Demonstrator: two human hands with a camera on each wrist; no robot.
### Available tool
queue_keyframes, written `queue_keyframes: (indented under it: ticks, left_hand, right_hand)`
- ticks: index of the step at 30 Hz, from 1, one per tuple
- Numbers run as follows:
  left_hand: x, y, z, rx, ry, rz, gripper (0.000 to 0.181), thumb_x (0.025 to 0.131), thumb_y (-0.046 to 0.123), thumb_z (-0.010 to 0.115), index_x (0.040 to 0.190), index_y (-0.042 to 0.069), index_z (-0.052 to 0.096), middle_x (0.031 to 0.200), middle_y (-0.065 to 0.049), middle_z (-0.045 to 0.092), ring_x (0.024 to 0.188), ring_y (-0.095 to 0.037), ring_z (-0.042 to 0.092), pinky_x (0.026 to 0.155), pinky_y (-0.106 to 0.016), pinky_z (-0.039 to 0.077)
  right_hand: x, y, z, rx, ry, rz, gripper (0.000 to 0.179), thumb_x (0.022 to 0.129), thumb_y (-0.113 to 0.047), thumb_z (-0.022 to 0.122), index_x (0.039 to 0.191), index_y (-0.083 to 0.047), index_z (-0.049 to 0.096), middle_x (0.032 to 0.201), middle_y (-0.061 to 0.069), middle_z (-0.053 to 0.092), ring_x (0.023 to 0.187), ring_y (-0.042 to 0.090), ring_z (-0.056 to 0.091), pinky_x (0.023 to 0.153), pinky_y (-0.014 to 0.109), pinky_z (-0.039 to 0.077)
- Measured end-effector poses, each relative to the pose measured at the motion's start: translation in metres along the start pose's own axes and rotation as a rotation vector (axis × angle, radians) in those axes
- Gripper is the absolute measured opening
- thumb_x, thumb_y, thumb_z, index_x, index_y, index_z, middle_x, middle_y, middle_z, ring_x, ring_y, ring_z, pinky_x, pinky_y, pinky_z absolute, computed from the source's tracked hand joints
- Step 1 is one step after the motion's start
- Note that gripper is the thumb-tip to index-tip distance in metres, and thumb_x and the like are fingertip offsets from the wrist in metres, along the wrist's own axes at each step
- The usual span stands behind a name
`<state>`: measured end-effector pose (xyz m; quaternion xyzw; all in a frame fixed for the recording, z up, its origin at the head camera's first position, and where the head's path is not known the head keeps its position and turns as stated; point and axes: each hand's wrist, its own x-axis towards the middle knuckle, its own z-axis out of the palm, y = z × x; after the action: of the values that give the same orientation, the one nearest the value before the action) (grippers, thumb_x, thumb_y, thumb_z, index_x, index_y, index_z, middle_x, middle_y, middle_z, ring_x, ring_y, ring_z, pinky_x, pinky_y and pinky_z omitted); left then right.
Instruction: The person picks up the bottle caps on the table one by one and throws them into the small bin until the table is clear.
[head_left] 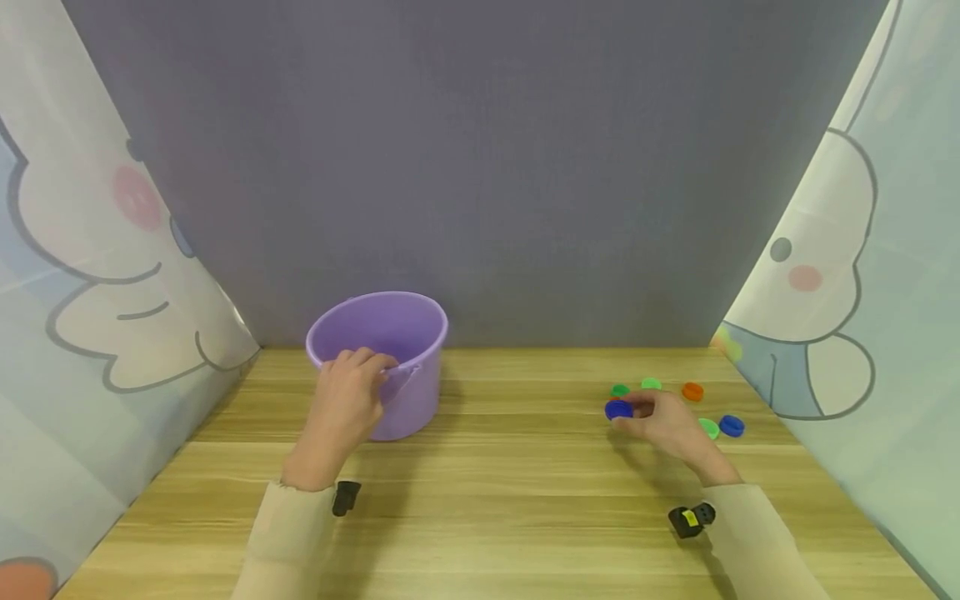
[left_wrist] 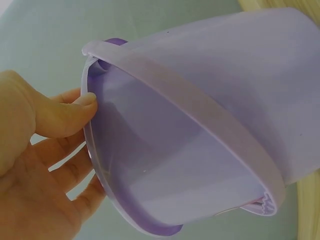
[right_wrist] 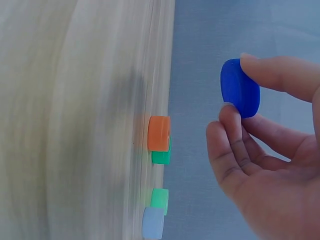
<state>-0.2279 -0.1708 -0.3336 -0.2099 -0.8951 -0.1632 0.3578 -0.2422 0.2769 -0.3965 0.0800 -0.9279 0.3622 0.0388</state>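
A: Hands?
B: Left hand (head_left: pixel 347 408) grips the near rim of the purple bucket (head_left: pixel 420 398), left side of table (head_left: pixel 510 508). Right hand (head_left: pixel 670 425) pinches a blue cap (head_left: pixel 618 410), lifted off the table, right side.
A: Other caps?
B: Orange cap (head_left: pixel 692 391), dark green cap (head_left: pixel 619 389), second blue cap (head_left: pixel 732 426), light green caps (head_left: pixel 651 383), all around right hand. Probably another orange cap (head_left: pixel 614 398) behind the held one; mostly hidden.

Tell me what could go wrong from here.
The blue cap, pinched above the table by the right hand, could slip and drop.
The left hand grips the bucket by its rim, so a hard pull might tip it.
In the head view, the dark green cap appears near the right hand and might get knocked.
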Motion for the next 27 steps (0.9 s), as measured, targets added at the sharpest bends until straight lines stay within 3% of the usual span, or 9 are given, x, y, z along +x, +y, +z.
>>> queue_keyframes:
  ticks: [14, 27]
  left_hand:
    - [0.001, 0.007, -0.002, -0.005, -0.032, 0.010, 0.025, 0.077, -0.013, 0.073, 0.098, 0.003, 0.074, 0.091, -0.013, 0.070, 0.082, -0.035, 0.060, 0.073, -0.050, 0.047]
    - [0.000, 0.010, 0.002, -0.007, -0.014, 0.043, 0.024, 0.078, -0.011, 0.073, 0.098, 0.002, 0.074, 0.091, -0.013, 0.070, 0.081, -0.035, 0.060, 0.069, -0.048, 0.047]
  right_hand:
    - [-0.001, -0.003, 0.004, 0.043, 0.040, -0.022, 0.054, 0.088, -0.030, 0.080, 0.127, 0.005, 0.064, 0.108, 0.014, 0.070, 0.098, 0.028, 0.067, 0.078, 0.036, 0.055]
    - [-0.001, -0.011, 0.002, 0.048, 0.052, -0.060, 0.052, 0.089, -0.026, 0.080, 0.127, 0.005, 0.064, 0.101, 0.009, 0.070, 0.091, 0.023, 0.067, 0.076, 0.035, 0.054]
